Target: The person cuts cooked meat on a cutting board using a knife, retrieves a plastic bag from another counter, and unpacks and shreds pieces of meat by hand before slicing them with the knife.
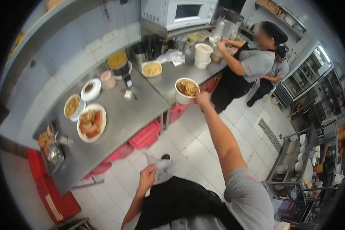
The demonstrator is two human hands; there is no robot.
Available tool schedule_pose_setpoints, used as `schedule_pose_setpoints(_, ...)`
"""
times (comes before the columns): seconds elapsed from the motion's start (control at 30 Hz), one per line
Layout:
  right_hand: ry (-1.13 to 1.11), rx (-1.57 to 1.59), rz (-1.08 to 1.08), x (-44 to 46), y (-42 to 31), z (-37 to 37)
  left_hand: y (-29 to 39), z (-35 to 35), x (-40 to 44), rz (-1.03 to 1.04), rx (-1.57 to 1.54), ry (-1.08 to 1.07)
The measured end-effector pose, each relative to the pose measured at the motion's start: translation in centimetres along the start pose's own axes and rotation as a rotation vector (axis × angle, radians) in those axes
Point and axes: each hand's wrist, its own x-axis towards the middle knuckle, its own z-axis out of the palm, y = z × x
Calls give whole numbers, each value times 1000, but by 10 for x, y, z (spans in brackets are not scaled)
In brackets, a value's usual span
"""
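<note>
My right hand (201, 99) is stretched out ahead, its fingers closed on the rim side of a white tub of food (187, 87). Brown cooked pieces fill this tub, which is at the front edge of the steel counter (142, 96); whether it rests there or is held just off it, I cannot tell. Low in front of my apron, my left hand (147, 176) pinches a clear plastic bag (164, 169) that hangs loosely over the floor. Beyond the tub stand two stacked white tubs (202, 55) and a square white dish of pale food (152, 69).
On the counter's left are an oval plate of food (91, 123), a tub (74, 107) and a yellow-lidded container (118, 60). A co-worker (253, 57) stands at the right end; another person (274, 69) sits behind. Pink bins (145, 134) sit underneath. A rack (299, 165) stands right.
</note>
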Motion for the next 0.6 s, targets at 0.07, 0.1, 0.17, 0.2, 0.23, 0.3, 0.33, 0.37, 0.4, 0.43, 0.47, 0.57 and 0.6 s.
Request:
schedule_pose_setpoints(0.07,76,-126,-69,53,5,21,4,-4,30,22,-38,-4)
schedule_pose_setpoints(0.1,85,-95,0,66,6,33,1,-8,45,36,-48,-6)
schedule_pose_setpoints(0.17,98,-58,84,82,8,56,20,-15,62,18,-59,-17)
schedule_pose_setpoints(0.2,135,-8,120,90,7,64,21,-19,70,27,-35,-44)
schedule_pose_setpoints(0.23,175,43,154,94,0,70,21,-20,77,38,-10,-72)
schedule_pose_setpoints(0.3,222,50,200,93,-23,82,18,-22,95,28,-3,-94)
schedule_pose_setpoints(0.33,196,123,190,109,-14,86,17,-23,102,16,-2,-116)
schedule_pose_setpoints(0.37,178,192,183,107,-15,85,15,-23,107,-2,-3,-145)
schedule_pose_setpoints(0.4,174,343,199,101,-15,83,12,-19,115,-29,-64,-170)
schedule_pose_setpoints(0.43,172,495,198,90,-29,77,19,-14,123,-32,-54,-205)
schedule_pose_setpoints(0.47,209,501,199,80,-24,67,28,-9,131,-11,-17,-214)
schedule_pose_setpoints(0.57,-82,260,9,12,-4,24,47,9,155,60,33,-287)
schedule_pose_setpoints(0.6,-127,166,-92,-33,-5,4,56,18,163,103,78,-307)
